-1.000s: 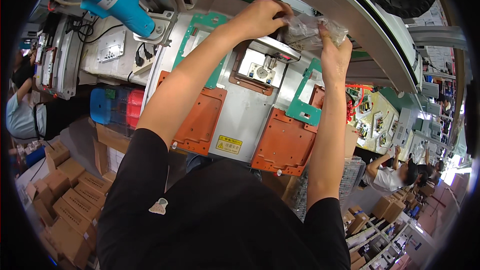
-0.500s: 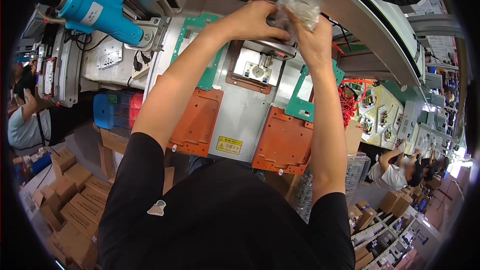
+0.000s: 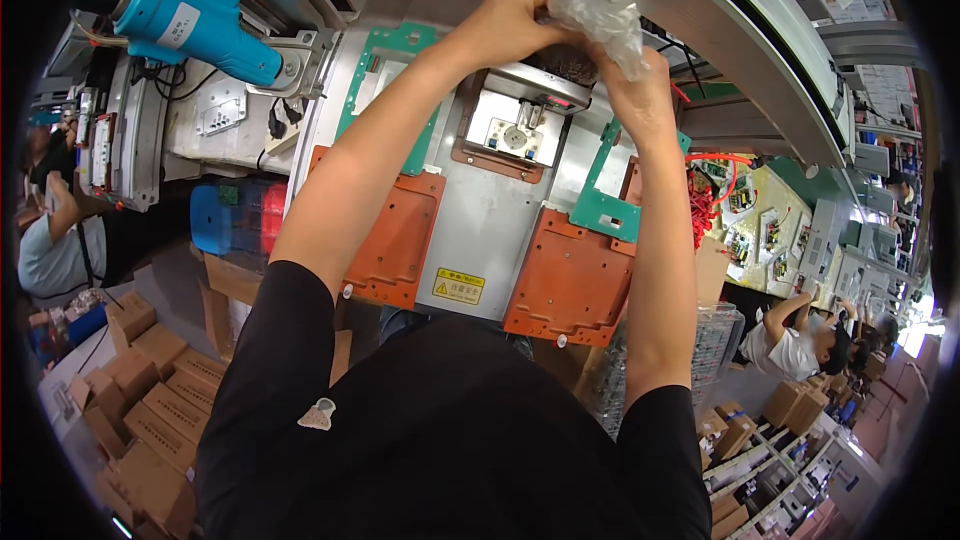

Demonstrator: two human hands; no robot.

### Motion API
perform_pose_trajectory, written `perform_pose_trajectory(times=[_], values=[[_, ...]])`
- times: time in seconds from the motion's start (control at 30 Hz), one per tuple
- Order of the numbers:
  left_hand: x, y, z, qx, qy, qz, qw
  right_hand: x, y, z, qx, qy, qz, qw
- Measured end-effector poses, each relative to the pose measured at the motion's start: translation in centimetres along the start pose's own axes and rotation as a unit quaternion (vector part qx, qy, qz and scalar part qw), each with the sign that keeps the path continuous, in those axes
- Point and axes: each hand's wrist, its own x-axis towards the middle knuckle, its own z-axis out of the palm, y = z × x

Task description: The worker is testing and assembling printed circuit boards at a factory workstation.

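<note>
Both arms reach to the far side of the metal work plate, above a small fixture [image 3: 514,137] with a silver top bar. A crumpled clear plastic bag [image 3: 610,28] is in my right hand [image 3: 640,95], whose fingers close round its lower part. Beside it, my left hand [image 3: 508,28] has its fingers bent inward over a dark, grainy-looking thing [image 3: 565,62] behind the bar. Its fingertips are partly hidden, and I cannot make out what they grip.
Orange plates [image 3: 570,275] and green perforated plates [image 3: 605,210] flank the fixture. A turquoise robot arm [image 3: 195,30] stands at the left. A metal beam [image 3: 720,50] crosses at the far right. Cardboard boxes [image 3: 165,420] lie at lower left; other people work at both sides.
My left hand has shifted slightly away and to the left, apart from the bag. The bag now droops over my right hand, and the dark grainy thing shows between the hands.
</note>
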Motion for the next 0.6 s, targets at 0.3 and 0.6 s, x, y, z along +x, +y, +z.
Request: perform_pose_trajectory(times=[0.3, 0.6], values=[[-0.3, -0.1, 0.6, -0.124, 0.025, 0.007, 0.992, -0.3, 1.2, 1.6, 0.008, -0.016, -0.062, 0.998], [2.3, 3.0, 3.5, 0.016, 0.046, 0.075, 0.996, 0.0, 3.5, 0.4, 0.085, -0.021, 0.045, 0.995]])
